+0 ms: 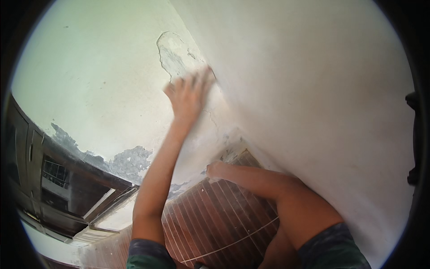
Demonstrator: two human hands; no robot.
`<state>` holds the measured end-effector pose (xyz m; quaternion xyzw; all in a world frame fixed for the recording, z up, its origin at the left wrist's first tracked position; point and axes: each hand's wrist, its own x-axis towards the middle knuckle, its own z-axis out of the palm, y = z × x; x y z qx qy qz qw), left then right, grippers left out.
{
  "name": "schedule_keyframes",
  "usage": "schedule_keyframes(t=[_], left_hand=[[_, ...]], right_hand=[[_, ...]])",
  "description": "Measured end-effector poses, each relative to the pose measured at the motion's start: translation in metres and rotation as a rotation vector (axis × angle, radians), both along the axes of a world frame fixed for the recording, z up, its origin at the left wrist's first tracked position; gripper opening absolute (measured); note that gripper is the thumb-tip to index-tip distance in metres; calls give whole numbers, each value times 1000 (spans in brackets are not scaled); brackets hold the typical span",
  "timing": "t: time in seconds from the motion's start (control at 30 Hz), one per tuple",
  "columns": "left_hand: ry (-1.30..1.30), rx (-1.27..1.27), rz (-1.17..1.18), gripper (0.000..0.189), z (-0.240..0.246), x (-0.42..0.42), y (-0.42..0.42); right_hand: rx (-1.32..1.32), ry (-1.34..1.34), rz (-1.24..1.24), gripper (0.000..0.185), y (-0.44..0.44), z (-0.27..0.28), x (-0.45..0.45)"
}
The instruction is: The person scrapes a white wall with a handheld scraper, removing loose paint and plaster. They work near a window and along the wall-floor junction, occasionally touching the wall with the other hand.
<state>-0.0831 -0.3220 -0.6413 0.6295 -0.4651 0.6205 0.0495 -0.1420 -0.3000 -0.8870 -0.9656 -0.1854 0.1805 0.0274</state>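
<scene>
My left hand (188,92) is raised against the pale plastered wall (111,67), its fingers spread and blurred, close to the corner where two walls meet. Just above the fingertips lies a patch of cracked, peeling paint (173,55). Nothing shows in that hand. Lower down, my right hand (215,169) is near the foot of the wall, by a worn grey patch in the corner. Its fingers are blurred and partly hidden, so whether it holds something cannot be told.
A second smooth wall (319,84) rises on the right. Reddish-brown floor tiles (218,218) with pale joints lie below. At the left is a dark wooden frame with glass panes (77,188). Grey bare plaster (131,163) shows low on the left wall.
</scene>
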Motion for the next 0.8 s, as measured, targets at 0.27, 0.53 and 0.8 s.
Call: schedule_keyframes(t=[0.27,0.53,0.8], left_hand=[[-13,130,8,42,2,4,11],[4,-144,-5,39,78,-10,-3],[97,51,-84,43,-31,-5,3]], right_hand=[[20,-57,-17,55,6,38,-7],[24,-32,14,55,8,34,-21],[39,-33,50,58,18,39,-38]])
